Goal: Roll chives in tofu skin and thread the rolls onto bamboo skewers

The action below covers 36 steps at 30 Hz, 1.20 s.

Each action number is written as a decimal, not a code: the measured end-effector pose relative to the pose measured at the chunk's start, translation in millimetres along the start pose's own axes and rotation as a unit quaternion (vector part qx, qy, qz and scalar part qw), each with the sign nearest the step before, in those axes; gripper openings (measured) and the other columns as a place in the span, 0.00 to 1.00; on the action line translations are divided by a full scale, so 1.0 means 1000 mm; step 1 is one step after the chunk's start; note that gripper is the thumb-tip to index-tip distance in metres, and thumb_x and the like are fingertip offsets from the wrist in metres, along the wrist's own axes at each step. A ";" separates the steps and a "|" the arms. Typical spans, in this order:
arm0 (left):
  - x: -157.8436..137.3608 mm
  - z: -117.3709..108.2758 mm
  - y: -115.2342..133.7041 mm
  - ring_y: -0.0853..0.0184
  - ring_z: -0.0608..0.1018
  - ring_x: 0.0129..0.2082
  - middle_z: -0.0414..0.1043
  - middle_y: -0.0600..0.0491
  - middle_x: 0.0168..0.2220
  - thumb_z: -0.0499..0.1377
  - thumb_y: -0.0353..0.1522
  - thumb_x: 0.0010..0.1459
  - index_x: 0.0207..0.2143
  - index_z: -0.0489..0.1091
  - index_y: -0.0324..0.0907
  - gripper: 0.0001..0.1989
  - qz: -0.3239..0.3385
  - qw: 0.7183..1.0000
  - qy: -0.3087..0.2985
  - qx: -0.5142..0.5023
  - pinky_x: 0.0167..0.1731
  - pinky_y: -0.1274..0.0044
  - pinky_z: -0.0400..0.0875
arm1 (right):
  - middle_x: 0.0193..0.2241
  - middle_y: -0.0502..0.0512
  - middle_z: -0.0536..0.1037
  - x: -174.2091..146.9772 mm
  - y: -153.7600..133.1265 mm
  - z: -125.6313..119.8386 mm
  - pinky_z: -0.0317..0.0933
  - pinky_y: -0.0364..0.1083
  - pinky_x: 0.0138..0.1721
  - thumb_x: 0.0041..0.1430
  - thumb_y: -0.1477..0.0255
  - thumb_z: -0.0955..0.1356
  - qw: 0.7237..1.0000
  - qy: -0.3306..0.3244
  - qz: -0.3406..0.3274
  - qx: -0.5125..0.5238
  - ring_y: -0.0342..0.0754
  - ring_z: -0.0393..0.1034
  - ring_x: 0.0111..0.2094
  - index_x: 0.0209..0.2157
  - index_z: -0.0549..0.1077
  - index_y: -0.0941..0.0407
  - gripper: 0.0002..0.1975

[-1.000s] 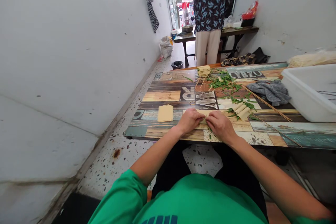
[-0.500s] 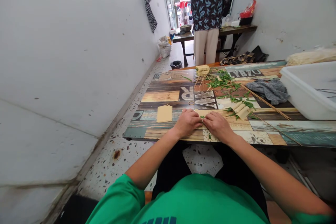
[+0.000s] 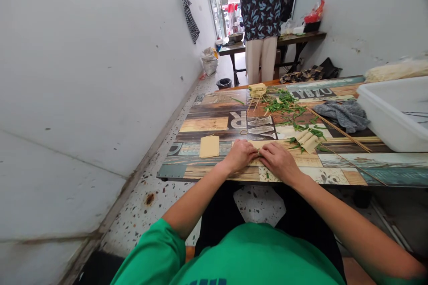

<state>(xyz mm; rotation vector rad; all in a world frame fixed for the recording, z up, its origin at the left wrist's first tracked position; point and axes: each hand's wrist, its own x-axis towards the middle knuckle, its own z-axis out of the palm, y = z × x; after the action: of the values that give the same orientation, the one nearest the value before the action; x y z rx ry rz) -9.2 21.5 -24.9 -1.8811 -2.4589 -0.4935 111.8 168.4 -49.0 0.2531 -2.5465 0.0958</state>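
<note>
My left hand (image 3: 241, 156) and my right hand (image 3: 280, 161) meet at the near edge of the table, fingers bent and pinched together. Between them they grip a pale yellow tofu skin sheet (image 3: 264, 143), partly rolled, its far part lying flat beyond the fingertips. Most of the roll is hidden by my fingers. Left of my left hand lies a neat stack of square tofu skin sheets (image 3: 209, 147). To the right of my right hand, several finished rolls (image 3: 306, 139) with green leaves poking out sit on a thin skewer (image 3: 351, 167).
Loose chopped greens (image 3: 284, 101) spread across the table's middle, beside skewered rolls (image 3: 257, 90) at the back. Further right are bare skewers (image 3: 337, 128), a grey cloth (image 3: 343, 115) and a white tub (image 3: 391, 129). A person (image 3: 264, 22) stands at a far table.
Greens that showed between my fingertips are now mostly covered by the sheet. Both hands have shifted very slightly, still together on the roll.
</note>
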 end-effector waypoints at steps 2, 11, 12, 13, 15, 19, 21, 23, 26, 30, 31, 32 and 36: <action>0.003 -0.003 -0.001 0.66 0.74 0.35 0.78 0.51 0.32 0.59 0.34 0.63 0.33 0.78 0.42 0.10 -0.008 1.000 -0.008 -0.016 0.37 0.73 0.58 | 0.31 0.57 0.73 0.000 0.000 0.003 0.56 0.47 0.40 0.65 0.73 0.64 1.000 0.008 -0.012 -0.019 0.50 0.61 0.37 0.33 0.75 0.59 0.09; 0.006 -0.008 0.000 0.64 0.75 0.38 0.79 0.52 0.34 0.61 0.34 0.60 0.34 0.78 0.44 0.06 -0.050 0.998 -0.018 -0.031 0.39 0.72 0.60 | 0.27 0.56 0.73 0.010 0.013 0.005 0.53 0.45 0.36 0.66 0.72 0.64 0.997 -0.066 -0.034 0.011 0.47 0.61 0.34 0.30 0.76 0.58 0.12; 0.004 -0.007 0.002 0.63 0.75 0.38 0.79 0.51 0.35 0.61 0.34 0.60 0.34 0.78 0.43 0.06 -0.041 0.999 -0.005 -0.015 0.40 0.71 0.59 | 0.27 0.56 0.73 0.012 0.014 0.004 0.53 0.45 0.35 0.66 0.71 0.64 0.996 -0.078 -0.027 0.026 0.47 0.61 0.33 0.30 0.76 0.58 0.13; 0.002 -0.007 0.003 0.63 0.74 0.39 0.79 0.51 0.35 0.62 0.35 0.60 0.34 0.78 0.43 0.06 -0.028 1.000 0.009 0.003 0.41 0.70 0.58 | 0.27 0.56 0.73 0.013 0.015 0.004 0.53 0.45 0.35 0.66 0.70 0.64 0.995 -0.090 -0.020 0.042 0.47 0.61 0.33 0.29 0.77 0.59 0.14; -0.002 -0.005 0.005 0.62 0.73 0.39 0.78 0.50 0.36 0.62 0.36 0.60 0.35 0.77 0.42 0.07 0.000 0.999 0.027 0.039 0.42 0.69 0.57 | 0.27 0.56 0.73 0.015 0.018 0.003 0.53 0.45 0.34 0.66 0.69 0.64 0.991 -0.108 -0.003 0.077 0.46 0.61 0.32 0.29 0.78 0.58 0.16; -0.006 0.001 0.004 0.63 0.71 0.38 0.78 0.50 0.35 0.59 0.37 0.63 0.36 0.77 0.41 0.10 0.028 0.996 0.032 0.076 0.41 0.68 0.55 | 0.28 0.55 0.75 0.018 0.023 0.002 0.54 0.45 0.34 0.63 0.70 0.66 0.984 -0.118 0.033 0.132 0.46 0.63 0.33 0.29 0.79 0.57 0.12; -0.004 0.003 0.003 0.64 0.71 0.37 0.78 0.50 0.34 0.56 0.36 0.65 0.35 0.77 0.41 0.11 0.031 0.996 0.030 0.077 0.41 0.69 0.55 | 0.28 0.54 0.75 0.018 0.025 0.001 0.55 0.44 0.34 0.62 0.71 0.67 0.981 -0.120 0.044 0.148 0.46 0.64 0.33 0.29 0.80 0.56 0.10; -0.002 0.003 0.002 0.64 0.71 0.35 0.78 0.50 0.32 0.55 0.35 0.66 0.33 0.77 0.41 0.13 0.027 0.997 0.023 0.066 0.40 0.69 0.55 | 0.28 0.54 0.75 0.018 0.025 0.000 0.56 0.44 0.34 0.62 0.71 0.67 0.980 -0.123 0.044 0.150 0.46 0.65 0.33 0.30 0.79 0.56 0.10; 0.002 -0.001 0.002 0.66 0.71 0.33 0.78 0.51 0.30 0.56 0.33 0.65 0.30 0.77 0.41 0.13 0.011 0.999 0.004 0.031 0.39 0.70 0.56 | 0.29 0.55 0.74 0.017 0.019 -0.002 0.55 0.45 0.35 0.62 0.71 0.67 0.990 -0.096 0.024 0.097 0.47 0.63 0.34 0.29 0.78 0.58 0.10; 0.009 -0.007 -0.001 0.66 0.74 0.33 0.80 0.53 0.31 0.60 0.31 0.61 0.29 0.78 0.43 0.09 -0.017 0.999 -0.017 -0.024 0.41 0.71 0.58 | 0.31 0.57 0.74 0.014 0.009 -0.002 0.53 0.48 0.38 0.62 0.71 0.67 0.999 -0.029 -0.020 -0.016 0.50 0.61 0.36 0.32 0.76 0.59 0.08; 0.010 -0.008 -0.002 0.66 0.75 0.33 0.80 0.53 0.31 0.61 0.30 0.60 0.30 0.79 0.43 0.07 -0.026 0.999 -0.020 -0.038 0.41 0.71 0.59 | 0.30 0.57 0.73 0.014 0.007 -0.001 0.52 0.48 0.38 0.63 0.71 0.66 0.999 -0.020 -0.027 -0.034 0.50 0.61 0.36 0.32 0.76 0.59 0.08; 0.012 -0.008 -0.003 0.66 0.76 0.34 0.81 0.53 0.32 0.61 0.30 0.59 0.31 0.79 0.44 0.06 -0.035 0.998 -0.023 -0.051 0.40 0.72 0.60 | 0.28 0.57 0.72 0.013 0.007 0.000 0.52 0.48 0.37 0.64 0.71 0.66 0.998 -0.016 -0.032 -0.044 0.50 0.60 0.35 0.31 0.76 0.59 0.09; 0.014 -0.008 -0.004 0.66 0.77 0.37 0.81 0.54 0.34 0.62 0.31 0.58 0.33 0.80 0.45 0.05 -0.058 0.996 -0.025 -0.068 0.39 0.73 0.62 | 0.26 0.56 0.70 0.014 0.013 0.006 0.50 0.47 0.36 0.65 0.71 0.65 0.998 -0.033 -0.046 -0.029 0.48 0.59 0.34 0.29 0.76 0.58 0.12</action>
<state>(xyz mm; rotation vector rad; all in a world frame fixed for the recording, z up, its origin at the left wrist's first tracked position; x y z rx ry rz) -18.4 31.7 -15.6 -1.8249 -2.6423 -0.6390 94.9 177.8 -46.6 0.3561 -2.5931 -0.0217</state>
